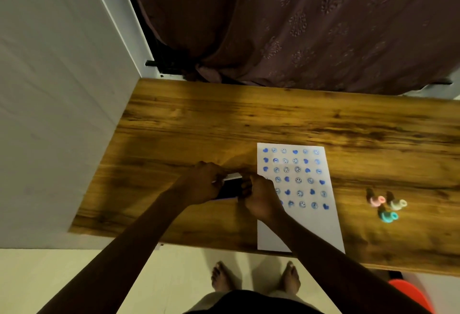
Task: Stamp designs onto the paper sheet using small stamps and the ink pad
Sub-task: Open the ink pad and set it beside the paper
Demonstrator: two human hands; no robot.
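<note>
- Surface [249, 119]: wood-grain top. Its left edge runs alongside a white wall [49, 89], and its far edge at 12 o'clock meets a dark patterned curtain [298, 27].
- Paper sheet [321, 229]: lies flat, right of centre. The upper part carries rows of blue hearts and smiley faces; the lower part is unprinted. Its near edge, at 6 o'clock, reaches the near edge of the surface.
- Ink pad [230, 188]: a small dark case just beside the sheet at its 9 o'clock, with a white strip showing along its far side. Blur prevents telling whether the lid is open.
- Left hand [202, 184]: fingers curled around the pad's left side, gripping it.
- Right hand [261, 196]: fingers curled onto the pad's right edge, holding it. Its forearm crosses the sheet's lower left corner.
- Stamps: a pink stamp [377, 200], a white stamp [398, 204] and a teal stamp [388, 216] lie clustered at 3 o'clock of the sheet, apart from its right edge, in motion blur.
- Open room: a broad bare band of surface at 12 o'clock beyond the sheet and hands, and a bare area at 9 o'clock between the pad and the left edge.
- Below the near edge: pale floor [174, 276] and the person's bare feet [222, 276].
</note>
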